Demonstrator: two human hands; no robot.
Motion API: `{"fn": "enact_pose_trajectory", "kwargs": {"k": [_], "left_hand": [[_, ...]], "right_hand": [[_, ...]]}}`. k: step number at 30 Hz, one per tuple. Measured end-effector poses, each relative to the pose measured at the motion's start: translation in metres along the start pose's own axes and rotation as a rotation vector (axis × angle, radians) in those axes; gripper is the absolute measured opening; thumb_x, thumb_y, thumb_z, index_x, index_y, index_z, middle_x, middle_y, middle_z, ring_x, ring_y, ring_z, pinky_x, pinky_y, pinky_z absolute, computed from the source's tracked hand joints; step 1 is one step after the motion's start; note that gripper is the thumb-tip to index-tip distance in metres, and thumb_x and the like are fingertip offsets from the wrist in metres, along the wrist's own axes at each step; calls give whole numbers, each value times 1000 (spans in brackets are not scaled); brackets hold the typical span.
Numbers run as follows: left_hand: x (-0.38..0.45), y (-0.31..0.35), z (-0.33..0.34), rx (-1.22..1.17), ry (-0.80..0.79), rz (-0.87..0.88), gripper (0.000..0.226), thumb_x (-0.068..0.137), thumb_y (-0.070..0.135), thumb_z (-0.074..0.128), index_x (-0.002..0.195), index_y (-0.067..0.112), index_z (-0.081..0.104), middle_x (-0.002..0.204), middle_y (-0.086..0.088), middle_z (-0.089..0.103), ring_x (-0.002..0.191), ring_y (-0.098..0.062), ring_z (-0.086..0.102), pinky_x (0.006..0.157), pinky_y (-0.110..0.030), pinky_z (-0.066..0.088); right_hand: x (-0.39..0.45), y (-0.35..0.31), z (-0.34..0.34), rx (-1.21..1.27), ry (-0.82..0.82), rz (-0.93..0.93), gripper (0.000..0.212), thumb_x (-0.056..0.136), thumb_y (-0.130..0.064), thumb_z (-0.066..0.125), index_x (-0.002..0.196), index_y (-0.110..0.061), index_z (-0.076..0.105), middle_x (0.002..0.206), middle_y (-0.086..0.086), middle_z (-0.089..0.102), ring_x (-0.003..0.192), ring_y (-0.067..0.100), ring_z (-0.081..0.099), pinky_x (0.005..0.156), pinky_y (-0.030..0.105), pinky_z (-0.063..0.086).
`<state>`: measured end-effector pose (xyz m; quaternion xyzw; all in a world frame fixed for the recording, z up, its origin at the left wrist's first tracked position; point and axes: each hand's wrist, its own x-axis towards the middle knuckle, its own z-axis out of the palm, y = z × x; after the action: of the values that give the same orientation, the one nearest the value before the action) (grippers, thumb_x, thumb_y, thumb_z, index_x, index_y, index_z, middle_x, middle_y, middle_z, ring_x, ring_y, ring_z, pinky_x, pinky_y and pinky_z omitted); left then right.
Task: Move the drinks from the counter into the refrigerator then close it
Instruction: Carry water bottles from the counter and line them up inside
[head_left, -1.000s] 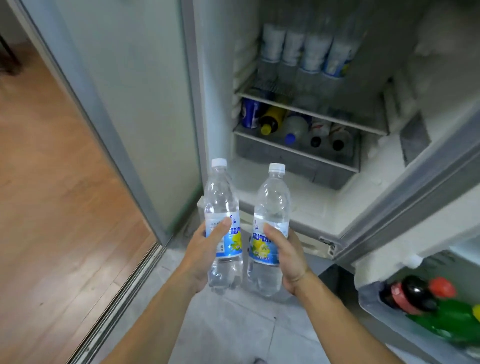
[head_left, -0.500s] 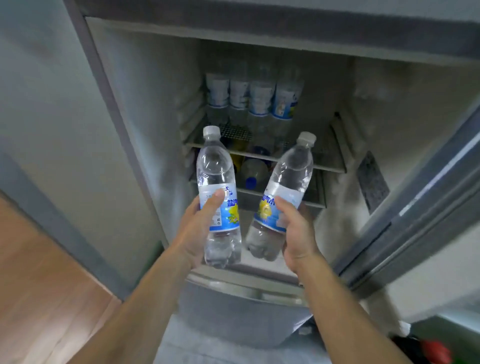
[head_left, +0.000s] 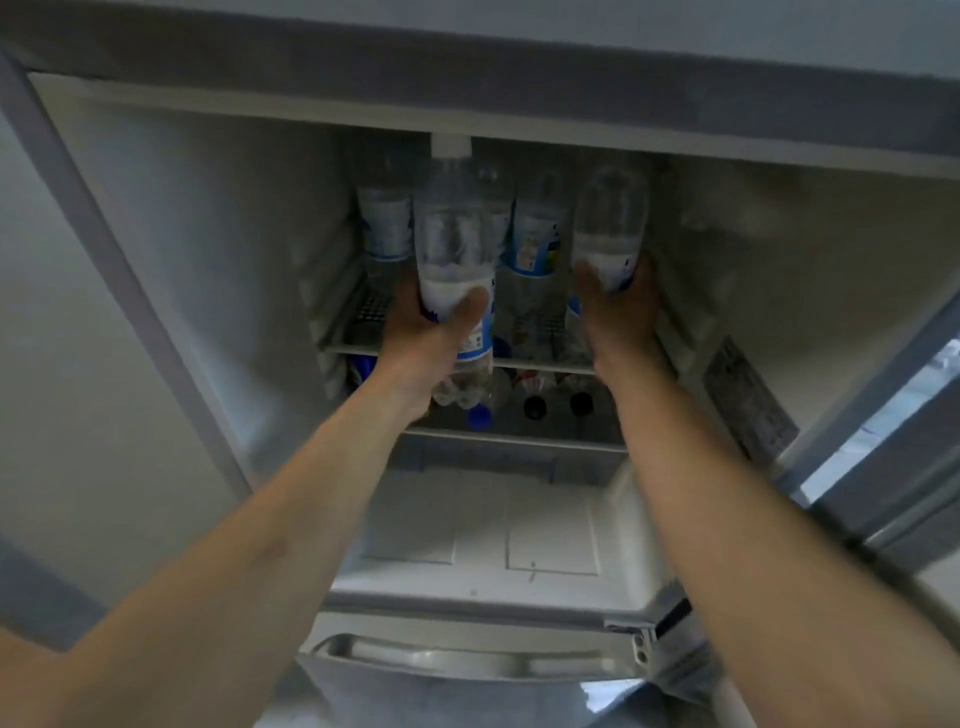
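- Left hand (head_left: 423, 338) grips a water bottle (head_left: 454, 228) just in front of the wire shelf (head_left: 358, 312).
- Right hand (head_left: 621, 312) grips a second bottle (head_left: 610, 218) above that shelf's right end.

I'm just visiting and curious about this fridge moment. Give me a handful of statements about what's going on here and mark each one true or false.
1. Each hand holds a clear water bottle: the left hand grips the left bottle, the right hand grips the right bottle. True.
2. The refrigerator door is closed. False: it is open, and the wire shelf inside is visible.
3. Other labelled bottles already stand on that shelf. True.
4. The level below the shelf holds nothing. False: bottles lie there, dark caps facing out.
5. Both held bottles have been released. False: both are gripped.
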<state>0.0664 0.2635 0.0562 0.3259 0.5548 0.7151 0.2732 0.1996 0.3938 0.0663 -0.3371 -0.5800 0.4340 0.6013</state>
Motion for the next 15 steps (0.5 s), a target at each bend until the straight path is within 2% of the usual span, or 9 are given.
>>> {"fn": "enact_pose_trajectory", "kwargs": {"k": [1,2,4,5,7,9,11,13,15], "left_hand": [[9,0,-1,34,14,44,50,85,25,77,129,20,55,122,5,67,106,-7,66,86,-24,58],[18,0,-4,63,23,83,46,87,23,75,128,21,55,120,7,66,104,-3,65,83,-18,56],[33,-1,-10,77,23,144,44,89,21,71,128,22,52,119,7,64,105,-2,64,81,-16,54],[40,-2,-14,86,28,172,45,90,20,71,131,20,51,123,4,64,109,-6,64,85,-19,54],[51,-2,-23,127,62,217,52,89,19,72,136,16,49,130,-1,62,114,-10,63,90,-23,54],[60,-1,-32,137,103,234,56,88,18,74,137,17,48,127,1,62,108,-3,63,84,-16,54],[67,-1,-36,138,145,228,58,86,16,75,137,15,48,125,1,62,103,-1,64,78,-14,55],[71,-3,-37,137,173,228,59,86,14,75,138,14,47,126,1,61,106,-7,64,83,-19,56],[73,-5,-32,133,170,250,59,87,14,75,138,14,45,129,-1,59,113,-13,62,93,-28,54]], "right_hand": [[9,6,0,-7,-9,9,44,91,-15,69,130,-23,51,130,-2,60,115,3,59,94,15,48],[17,12,1,-13,-18,16,38,92,-14,68,124,-26,52,124,-3,62,111,3,60,92,20,49],[30,22,4,-14,-17,26,32,93,-12,67,113,-32,52,109,-14,61,92,-13,61,81,14,49],[35,26,5,-10,-10,33,33,93,-11,66,116,-29,52,107,-16,60,86,-17,60,74,8,48],[45,35,8,-2,19,46,40,92,-12,68,128,-17,51,114,-8,61,90,-11,61,73,3,48],[54,41,13,-5,37,48,47,91,-13,69,134,-9,50,120,1,61,98,4,62,78,6,49],[66,45,19,-11,60,65,47,90,-13,70,133,-8,50,116,1,61,96,7,62,69,4,49],[81,50,26,-18,61,104,52,88,-15,72,135,-11,50,115,-1,60,95,8,61,59,3,47],[96,55,32,-45,57,156,63,86,-24,74,142,-17,45,128,3,57,105,14,59,65,9,48]]}}
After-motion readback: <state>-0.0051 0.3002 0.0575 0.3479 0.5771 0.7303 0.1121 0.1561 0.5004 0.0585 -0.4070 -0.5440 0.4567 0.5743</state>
